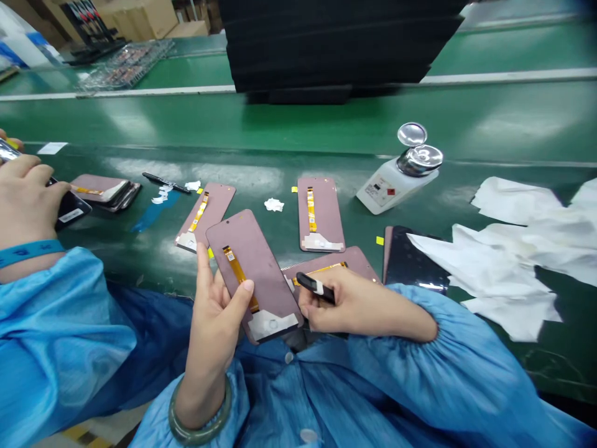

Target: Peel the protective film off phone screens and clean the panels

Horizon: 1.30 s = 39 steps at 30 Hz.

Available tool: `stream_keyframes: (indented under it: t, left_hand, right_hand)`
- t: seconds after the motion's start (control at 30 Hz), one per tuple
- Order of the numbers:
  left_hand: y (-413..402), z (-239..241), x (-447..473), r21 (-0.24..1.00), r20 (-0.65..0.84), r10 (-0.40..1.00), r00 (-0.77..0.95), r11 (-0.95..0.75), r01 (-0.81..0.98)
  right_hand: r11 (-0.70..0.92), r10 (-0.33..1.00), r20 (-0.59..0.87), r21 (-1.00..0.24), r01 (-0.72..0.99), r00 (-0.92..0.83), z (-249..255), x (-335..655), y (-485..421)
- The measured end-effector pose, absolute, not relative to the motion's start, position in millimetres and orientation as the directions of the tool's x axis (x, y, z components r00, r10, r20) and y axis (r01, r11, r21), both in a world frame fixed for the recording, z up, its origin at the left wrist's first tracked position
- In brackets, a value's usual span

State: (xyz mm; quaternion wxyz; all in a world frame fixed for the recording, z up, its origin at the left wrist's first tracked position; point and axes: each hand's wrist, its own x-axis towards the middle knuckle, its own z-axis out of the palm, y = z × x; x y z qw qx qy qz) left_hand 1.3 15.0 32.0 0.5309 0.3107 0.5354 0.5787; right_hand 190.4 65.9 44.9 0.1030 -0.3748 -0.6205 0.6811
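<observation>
My left hand (214, 311) grips a phone screen panel (261, 258), thumb on its pinkish back beside an orange flex cable (237, 267). A whitish strip crosses the panel's lower end. My right hand (340, 302) is closed around a black pen (313, 286) with a white band, close to the panel's right edge; its lower end is hidden by my fingers. Partly under that hand lies another phone screen panel (361, 261). Two more panels rest farther back, a left panel (219, 202) and a middle panel (326, 208).
At left a co-worker's hand (25, 199) holds a dark phone (69, 205), near stacked panels (105, 190). A white dispenser bottle (394, 180) with raised lid stands behind. White wipes (504, 267) partly cover a dark panel (410, 261) at right. A black pen (165, 182) lies left.
</observation>
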Motion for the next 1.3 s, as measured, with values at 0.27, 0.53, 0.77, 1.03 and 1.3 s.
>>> stream_keyframes:
  t: [0.27, 0.53, 0.77, 1.03, 1.3]
  left_hand:
    - [14.2, 28.5, 2.2, 0.975, -0.148, 0.947, -0.286, 0.091, -0.203]
    - [16.2, 33.8, 6.1, 0.975, -0.145, 0.923, -0.357, 0.073, -0.208]
    - [19.9, 38.0, 5.6, 0.959, -0.209, 0.887, -0.412, 0.104, -0.263]
    - [20.3, 41.9, 4.8, 0.948, -0.229, 0.88, -0.417, 0.104, -0.302]
    - [21.7, 40.7, 5.6, 0.948, -0.194, 0.883, -0.427, 0.056, -0.315]
  right_hand:
    - [0.098, 0.737, -0.29, -0.848, 0.521, -0.611, 43.0, 181.5, 56.1]
    - [0.126, 0.821, -0.181, -0.867, 0.482, -0.541, 35.4, 181.8, 45.8]
    - [-0.031, 0.792, -0.26, -0.921, 0.388, -0.552, 44.3, 194.4, 31.8]
    - [-0.088, 0.865, -0.25, -0.929, 0.36, -0.434, 39.9, 193.8, 27.8]
    - [-0.05, 0.891, -0.181, -0.95, 0.307, -0.416, 28.2, 180.3, 28.2]
